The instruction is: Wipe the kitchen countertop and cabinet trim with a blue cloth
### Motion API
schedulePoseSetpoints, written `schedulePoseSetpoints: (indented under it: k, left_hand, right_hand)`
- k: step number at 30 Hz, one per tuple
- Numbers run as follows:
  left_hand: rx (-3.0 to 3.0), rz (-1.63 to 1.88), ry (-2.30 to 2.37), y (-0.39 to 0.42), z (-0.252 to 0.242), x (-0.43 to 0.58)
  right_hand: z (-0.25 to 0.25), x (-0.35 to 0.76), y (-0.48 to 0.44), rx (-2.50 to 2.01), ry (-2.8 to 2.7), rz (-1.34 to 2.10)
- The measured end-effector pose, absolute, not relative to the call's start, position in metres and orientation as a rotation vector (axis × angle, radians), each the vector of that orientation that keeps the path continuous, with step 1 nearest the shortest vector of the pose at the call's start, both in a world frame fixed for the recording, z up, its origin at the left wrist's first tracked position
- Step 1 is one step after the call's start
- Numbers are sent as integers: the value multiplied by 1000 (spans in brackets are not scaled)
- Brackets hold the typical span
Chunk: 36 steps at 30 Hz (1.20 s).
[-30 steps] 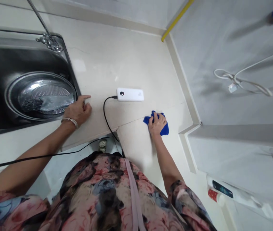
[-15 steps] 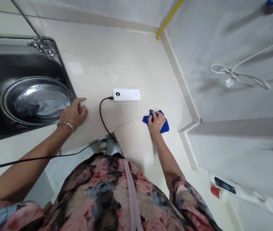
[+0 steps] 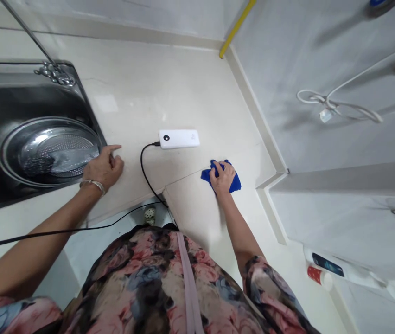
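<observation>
The person's right hand pressed a crumpled blue cloth against the pale surface, fingers bent over it in a loose grasp. The left hand, grasping nothing visible, lay at the near corner of the steel sink, index finger stretched toward the right hand's side. Just left of that hand, inside the sink, sat a metal strainer. Between the hands, a little farther out than the right one, lay a white power bank with a black cable plugged in. Over the last second the whole view drifted slightly; the cloth shifted only a little and remained under the right hand, so the work with it seemed confined to one small patch.
</observation>
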<state>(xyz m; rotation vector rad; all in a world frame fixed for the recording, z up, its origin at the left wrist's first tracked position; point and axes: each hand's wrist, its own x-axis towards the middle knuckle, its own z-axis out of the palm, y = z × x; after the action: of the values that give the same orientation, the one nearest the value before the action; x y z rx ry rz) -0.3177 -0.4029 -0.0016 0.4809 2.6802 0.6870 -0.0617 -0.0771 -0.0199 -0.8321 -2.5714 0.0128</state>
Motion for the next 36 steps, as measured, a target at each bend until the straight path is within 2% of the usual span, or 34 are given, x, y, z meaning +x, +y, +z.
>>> schedulePoseSetpoints:
  k: [3,8,11,13,19,22,25,29,32,36]
  left_hand:
    - [507,707,2683,-403,-3,-318]
    - [464,681,2684,-402,-1,-318]
    - [434,654,2675,-400,6,-316]
    - [405,630,2678,-398,10,-315]
    - [420,630,2699,-398,7,-316]
    - [415,631,2698,-399,4,-317]
    - [410,640,2687,-399,4,-318]
    - [384,631,2691,-399,5,-318]
    - [454,680,2728,-401,1,-317]
    - [653,739,2804,-407,-3,-312]
  right_hand:
    - [-21,-66,-96,-853,-2552,33]
    - [-14,-41,-173,-438,-2741,286]
    - [-6,-28,-176,-215,-2851,375]
    - [-4,-25,-150,-279,-2876,328]
    - [-9,-44,-36,-895,-2677,38]
    - [-14,-59,-19,-1058,-2584,-25]
    - [-17,-60,-45,-1015,-2572,-11]
    - [-16,-38,-97,-667,-2720,110]
    - [-14,-25,-99,-508,-2791,158]
    - [-15,-35,-39,-863,-2653,80]
